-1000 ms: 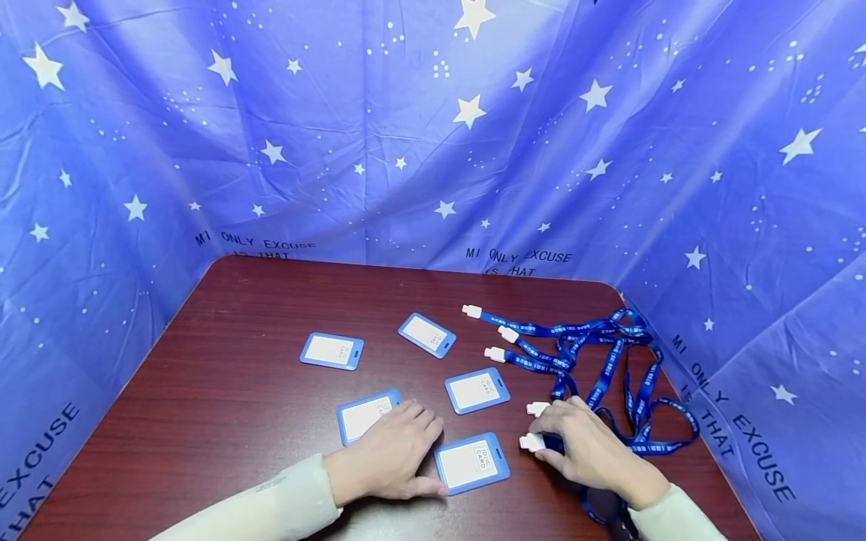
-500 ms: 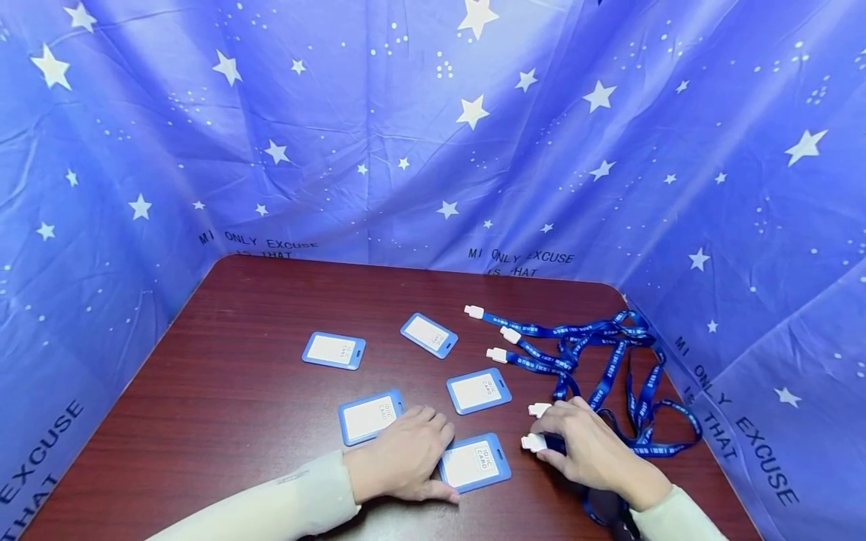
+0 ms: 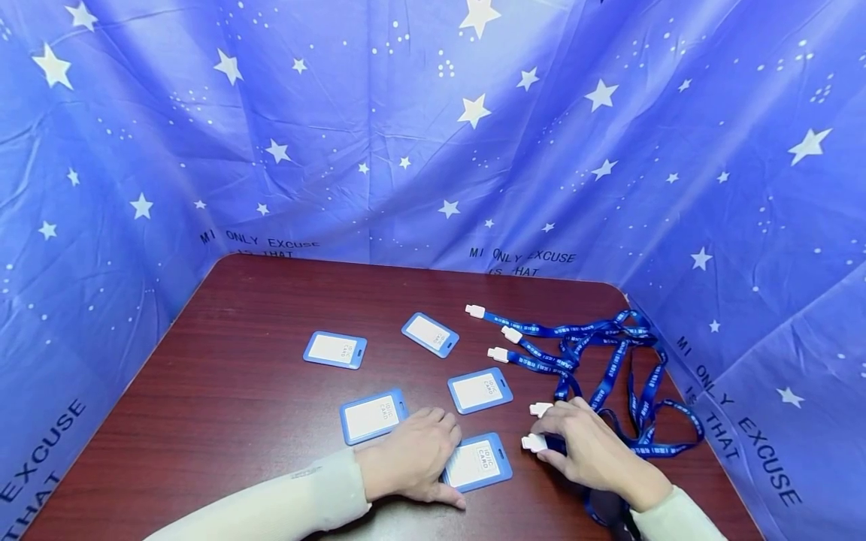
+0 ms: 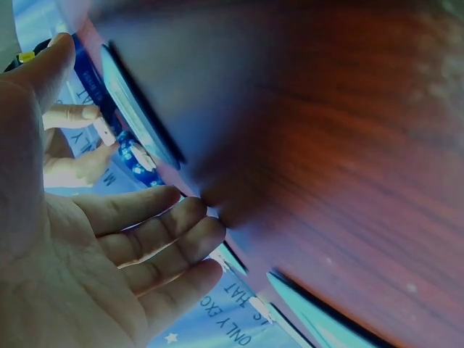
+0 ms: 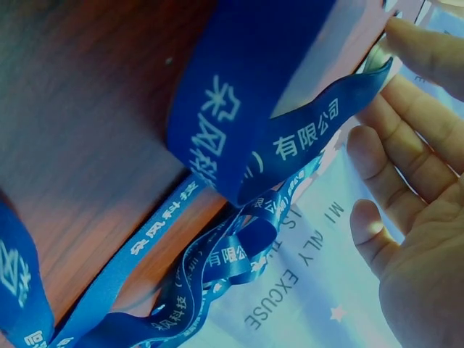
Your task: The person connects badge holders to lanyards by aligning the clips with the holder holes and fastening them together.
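My left hand (image 3: 414, 454) lies with extended fingers over the left edge of the nearest blue-framed badge holder (image 3: 476, 462). Another badge holder (image 3: 370, 418) sits just beyond its knuckles. In the left wrist view the fingers of the left hand (image 4: 123, 254) are loosely straight, and nothing is gripped in the palm. My right hand (image 3: 590, 449) pinches a blue lanyard close behind its white plastic clip (image 3: 534, 442). White lettering runs along this lanyard's strap (image 5: 308, 141) in the right wrist view, where the strap leads up to the thumb and forefinger.
Further back lie three more badge holders, one at left (image 3: 333, 349), one in the middle (image 3: 430, 334) and one nearer (image 3: 480, 391). Several tangled lanyards (image 3: 612, 361) cover the right side of the dark red wooden table (image 3: 203, 391). A starry blue curtain (image 3: 379, 135) surrounds it.
My left hand has slid right, off the left-hand badge holder and onto the edge of the nearest one. The right hand keeps its pinch on the lanyard in the same place.
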Demonstrator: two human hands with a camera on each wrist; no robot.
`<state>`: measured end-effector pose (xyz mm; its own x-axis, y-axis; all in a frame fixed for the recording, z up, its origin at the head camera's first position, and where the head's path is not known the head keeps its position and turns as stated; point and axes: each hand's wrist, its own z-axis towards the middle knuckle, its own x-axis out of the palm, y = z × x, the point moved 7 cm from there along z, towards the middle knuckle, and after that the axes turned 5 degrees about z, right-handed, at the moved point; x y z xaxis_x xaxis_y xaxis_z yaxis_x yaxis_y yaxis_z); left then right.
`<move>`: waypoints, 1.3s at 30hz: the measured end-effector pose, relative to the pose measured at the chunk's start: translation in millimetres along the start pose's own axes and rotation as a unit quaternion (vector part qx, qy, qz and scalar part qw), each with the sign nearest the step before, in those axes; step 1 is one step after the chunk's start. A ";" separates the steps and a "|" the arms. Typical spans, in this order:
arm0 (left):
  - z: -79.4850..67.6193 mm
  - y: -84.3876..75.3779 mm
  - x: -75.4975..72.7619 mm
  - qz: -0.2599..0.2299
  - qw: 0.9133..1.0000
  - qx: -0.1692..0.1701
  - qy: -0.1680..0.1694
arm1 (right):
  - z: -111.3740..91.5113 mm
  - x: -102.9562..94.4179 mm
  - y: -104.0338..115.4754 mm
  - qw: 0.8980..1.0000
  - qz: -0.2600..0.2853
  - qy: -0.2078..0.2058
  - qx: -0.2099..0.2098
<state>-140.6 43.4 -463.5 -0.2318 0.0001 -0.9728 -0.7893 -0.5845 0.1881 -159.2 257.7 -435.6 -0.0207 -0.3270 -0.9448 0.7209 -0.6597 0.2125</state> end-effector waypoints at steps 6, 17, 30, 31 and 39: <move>2.5 -4.2 0.9 0.004 1.000 0.006 0.004 | 0.5 -0.7 -0.2 1.000 0.002 0.000 -0.004; 2.2 -7.6 1.0 0.013 1.000 0.011 -0.007 | 0.2 2.4 -0.4 1.000 0.005 -0.001 -0.005; 0.7 -10.9 -0.1 0.017 1.000 0.010 0.002 | -0.2 6.0 0.4 1.000 0.012 0.015 0.012; 0.6 -11.0 -0.2 0.018 1.000 0.010 0.004 | -0.2 6.4 0.6 1.000 0.012 0.016 0.012; 1.2 -11.9 1.1 0.020 1.000 0.013 0.015 | -0.3 8.9 3.2 1.000 0.020 0.018 0.008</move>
<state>-132.2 51.3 -466.7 -0.2476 -0.0477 -0.9677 -0.7945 -0.5616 0.2310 -156.9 252.9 -443.4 0.0322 -0.3287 -0.9439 0.7097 -0.6574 0.2532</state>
